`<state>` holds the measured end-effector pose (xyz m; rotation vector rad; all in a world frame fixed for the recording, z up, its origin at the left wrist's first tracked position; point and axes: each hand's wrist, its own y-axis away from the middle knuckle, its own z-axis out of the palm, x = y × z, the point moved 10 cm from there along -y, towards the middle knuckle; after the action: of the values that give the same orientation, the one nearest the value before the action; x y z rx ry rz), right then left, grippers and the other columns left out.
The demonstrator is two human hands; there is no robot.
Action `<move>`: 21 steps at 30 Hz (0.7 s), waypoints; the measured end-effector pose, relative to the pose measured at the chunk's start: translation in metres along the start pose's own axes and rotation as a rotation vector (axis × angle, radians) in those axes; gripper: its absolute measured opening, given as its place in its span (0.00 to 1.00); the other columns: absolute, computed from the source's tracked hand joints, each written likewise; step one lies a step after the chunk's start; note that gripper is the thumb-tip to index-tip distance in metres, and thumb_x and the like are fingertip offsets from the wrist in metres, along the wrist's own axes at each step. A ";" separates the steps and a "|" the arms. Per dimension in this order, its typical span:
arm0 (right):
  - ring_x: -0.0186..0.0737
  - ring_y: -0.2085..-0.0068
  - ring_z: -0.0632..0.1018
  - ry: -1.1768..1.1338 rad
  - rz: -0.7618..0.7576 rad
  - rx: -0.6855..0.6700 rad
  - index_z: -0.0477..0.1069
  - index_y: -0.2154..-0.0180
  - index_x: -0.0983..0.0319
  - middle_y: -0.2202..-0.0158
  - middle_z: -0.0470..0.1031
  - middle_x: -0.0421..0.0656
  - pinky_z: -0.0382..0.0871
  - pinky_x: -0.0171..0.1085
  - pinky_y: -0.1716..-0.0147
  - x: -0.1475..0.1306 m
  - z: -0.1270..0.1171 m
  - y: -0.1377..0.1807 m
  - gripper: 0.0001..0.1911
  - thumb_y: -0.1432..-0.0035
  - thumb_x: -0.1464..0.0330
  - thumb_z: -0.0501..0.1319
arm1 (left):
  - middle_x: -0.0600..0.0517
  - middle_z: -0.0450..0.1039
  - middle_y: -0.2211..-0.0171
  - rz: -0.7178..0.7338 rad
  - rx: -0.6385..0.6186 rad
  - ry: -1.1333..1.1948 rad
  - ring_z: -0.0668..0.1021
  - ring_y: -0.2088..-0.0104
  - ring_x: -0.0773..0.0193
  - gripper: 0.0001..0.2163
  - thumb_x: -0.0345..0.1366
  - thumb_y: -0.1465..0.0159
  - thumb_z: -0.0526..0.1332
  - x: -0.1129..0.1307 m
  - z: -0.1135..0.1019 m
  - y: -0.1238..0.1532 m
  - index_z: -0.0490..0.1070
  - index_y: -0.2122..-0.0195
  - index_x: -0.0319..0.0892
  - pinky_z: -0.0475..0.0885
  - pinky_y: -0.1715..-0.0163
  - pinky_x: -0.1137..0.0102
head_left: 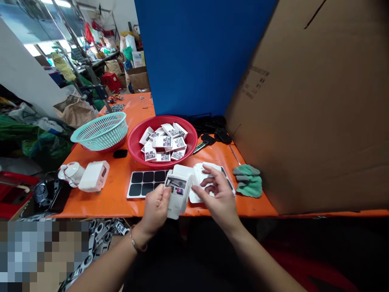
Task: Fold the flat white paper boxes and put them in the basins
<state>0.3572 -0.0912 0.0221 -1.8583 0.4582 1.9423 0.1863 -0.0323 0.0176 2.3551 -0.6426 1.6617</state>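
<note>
A small white printed box (176, 198) is held upright in my left hand (157, 205), the thumb across its front. The box's top flap (181, 171) stands up. Close to the right side of the box is my right hand (220, 196), thumb and fingers curved but apart, with nothing visible between them. I cannot tell whether the thumb tip touches the box. Beneath the box lies a sheet of black rounded-square pads (142, 189), partly covered. White flat pieces (197, 172) lie behind my right hand, mostly hidden by it.
Several similar boxes fill a red basin (133, 147). Left of it stand a light-blue basket (101, 132), a white block-shaped box (95, 176) and a white rounded object (72, 173). A green-grey glove (248, 181) lies at right, by a tall cardboard sheet (319, 113). Black parts (223, 136) lie behind.
</note>
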 end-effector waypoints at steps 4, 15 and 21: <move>0.39 0.64 0.76 -0.183 0.119 -0.063 0.66 0.49 0.59 0.66 0.74 0.41 0.72 0.36 0.64 0.023 0.012 0.023 0.27 0.48 0.59 0.69 | 0.53 0.71 0.75 -0.273 -0.094 0.446 0.72 0.76 0.67 0.17 0.51 0.33 0.55 -0.020 0.028 0.025 0.68 0.65 0.39 0.67 0.76 0.74; 0.42 0.58 0.79 -0.119 0.162 -0.264 0.66 0.46 0.57 0.58 0.79 0.46 0.74 0.40 0.57 0.056 0.013 0.064 0.24 0.43 0.60 0.66 | 0.46 0.77 0.60 -0.079 -0.157 0.310 0.80 0.63 0.63 0.24 0.38 0.37 0.65 -0.029 0.015 0.056 0.64 0.40 0.40 0.77 0.59 0.71; 0.43 0.56 0.80 -0.093 0.180 -0.284 0.67 0.44 0.58 0.56 0.79 0.46 0.75 0.41 0.55 0.060 0.008 0.070 0.24 0.41 0.61 0.65 | 0.48 0.75 0.60 -0.081 -0.111 0.346 0.77 0.69 0.68 0.24 0.36 0.41 0.69 -0.035 0.014 0.056 0.67 0.44 0.43 0.75 0.70 0.76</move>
<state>0.3136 -0.1433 -0.0400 -1.9407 0.3449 2.3061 0.1635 -0.0799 -0.0250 1.9261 -0.5484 1.8802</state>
